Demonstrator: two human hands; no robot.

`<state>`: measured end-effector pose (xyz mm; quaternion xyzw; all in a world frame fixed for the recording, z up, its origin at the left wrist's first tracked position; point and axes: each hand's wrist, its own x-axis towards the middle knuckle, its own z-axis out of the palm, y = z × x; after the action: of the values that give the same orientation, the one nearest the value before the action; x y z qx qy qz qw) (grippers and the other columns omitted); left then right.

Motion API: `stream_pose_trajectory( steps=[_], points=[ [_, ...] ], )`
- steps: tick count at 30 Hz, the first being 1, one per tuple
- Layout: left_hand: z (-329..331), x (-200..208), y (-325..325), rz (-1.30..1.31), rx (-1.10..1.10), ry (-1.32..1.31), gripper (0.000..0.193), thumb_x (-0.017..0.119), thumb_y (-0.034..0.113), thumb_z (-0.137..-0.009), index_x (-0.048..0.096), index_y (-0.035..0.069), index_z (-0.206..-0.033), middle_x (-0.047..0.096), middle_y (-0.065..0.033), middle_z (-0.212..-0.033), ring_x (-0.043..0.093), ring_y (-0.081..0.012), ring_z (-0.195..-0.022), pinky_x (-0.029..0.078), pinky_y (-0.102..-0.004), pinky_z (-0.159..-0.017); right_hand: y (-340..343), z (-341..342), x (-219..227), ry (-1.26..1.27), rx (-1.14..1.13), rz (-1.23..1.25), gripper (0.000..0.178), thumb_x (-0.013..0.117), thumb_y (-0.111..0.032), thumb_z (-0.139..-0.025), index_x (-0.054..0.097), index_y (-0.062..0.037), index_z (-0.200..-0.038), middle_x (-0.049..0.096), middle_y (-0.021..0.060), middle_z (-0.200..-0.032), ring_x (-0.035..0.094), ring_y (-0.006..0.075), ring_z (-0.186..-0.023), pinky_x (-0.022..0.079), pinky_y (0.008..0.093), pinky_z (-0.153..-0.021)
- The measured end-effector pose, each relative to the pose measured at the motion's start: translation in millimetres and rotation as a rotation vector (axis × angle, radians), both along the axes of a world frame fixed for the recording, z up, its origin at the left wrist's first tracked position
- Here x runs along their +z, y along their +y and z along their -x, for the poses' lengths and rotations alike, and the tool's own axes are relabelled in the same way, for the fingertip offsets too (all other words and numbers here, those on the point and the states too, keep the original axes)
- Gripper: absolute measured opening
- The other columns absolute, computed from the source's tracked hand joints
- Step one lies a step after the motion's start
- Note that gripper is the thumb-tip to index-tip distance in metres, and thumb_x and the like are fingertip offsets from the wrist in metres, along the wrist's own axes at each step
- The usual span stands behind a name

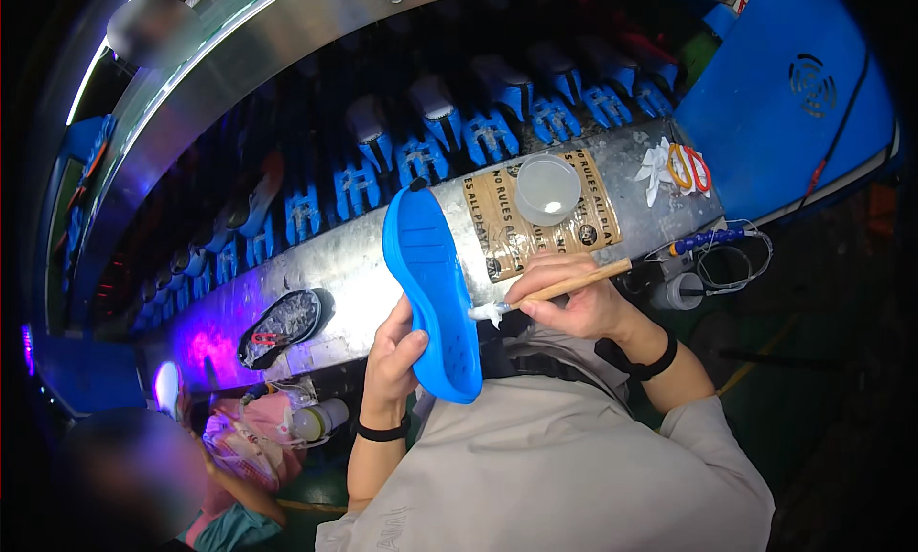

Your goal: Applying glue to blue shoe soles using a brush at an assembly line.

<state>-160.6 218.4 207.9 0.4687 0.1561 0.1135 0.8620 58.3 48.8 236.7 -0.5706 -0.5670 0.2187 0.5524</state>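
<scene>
1. Blue shoe sole (pixel 432 284): held upright above the metal ledge (pixel 354 265), tread side toward the viewer. It appears light, thin and flexible; its rim seems the safest place to take hold, away from the coated face.
2. Left hand (pixel 397 356): fingers pinch the sole's lower edge from behind, thumb in front.
3. Right hand (pixel 574 299): closed around a wooden-handled brush (pixel 555 289), whose white bristles touch the sole's right edge.
4. Surroundings: a translucent cup (pixel 547 189) stands on taped cardboard (pixel 540 232); blue shoes (pixel 488 131) line the conveyor behind; a black sole (pixel 280 327) lies to the left.
</scene>
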Motion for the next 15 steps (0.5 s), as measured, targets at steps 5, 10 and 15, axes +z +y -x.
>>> stream_pose_trajectory(
  steps=[5, 10, 15],
  points=[
    [4, -7, 4, 0.029, 0.003, -0.019, 0.077, 0.061, 0.029, -0.096, 0.026, -0.007, -0.155, 0.055, -0.0209, -0.139, 0.061, -0.027, -0.123, 0.051, -0.0383, -0.103, -1, 4, 3, -0.005, 0.011, 0.009, 0.011, 0.068, -0.004, -0.083, 0.073, -0.0024, -0.093, 0.071, 0.0083, -0.083, 0.065, 0.0202, -0.074, 0.051, 0.0341, -0.075],
    [4, -20, 17, 0.219, 0.126, -0.111, 0.068, 0.048, 0.034, -0.103, 0.028, -0.004, -0.155, 0.055, -0.0197, -0.141, 0.061, -0.0287, -0.123, 0.051, -0.0399, -0.105, -14, -1, -3, 0.449, -0.068, -0.037, 0.019, 0.062, -0.004, -0.088, 0.072, 0.0015, -0.103, 0.07, 0.0095, -0.092, 0.065, 0.0136, -0.083, 0.051, 0.0269, -0.075],
    [6, -33, 31, 0.67, 0.265, -0.087, 0.072, 0.034, 0.055, -0.101, 0.038, 0.003, -0.152, 0.053, -0.0239, -0.139, 0.06, -0.035, -0.113, 0.051, -0.0493, -0.09, -15, -41, -29, 0.327, -0.638, -0.19, 0.021, 0.06, -0.008, -0.099, 0.069, 0.0019, -0.115, 0.067, 0.0068, -0.104, 0.064, 0.0133, -0.092, 0.05, 0.0259, -0.083]
  ],
)
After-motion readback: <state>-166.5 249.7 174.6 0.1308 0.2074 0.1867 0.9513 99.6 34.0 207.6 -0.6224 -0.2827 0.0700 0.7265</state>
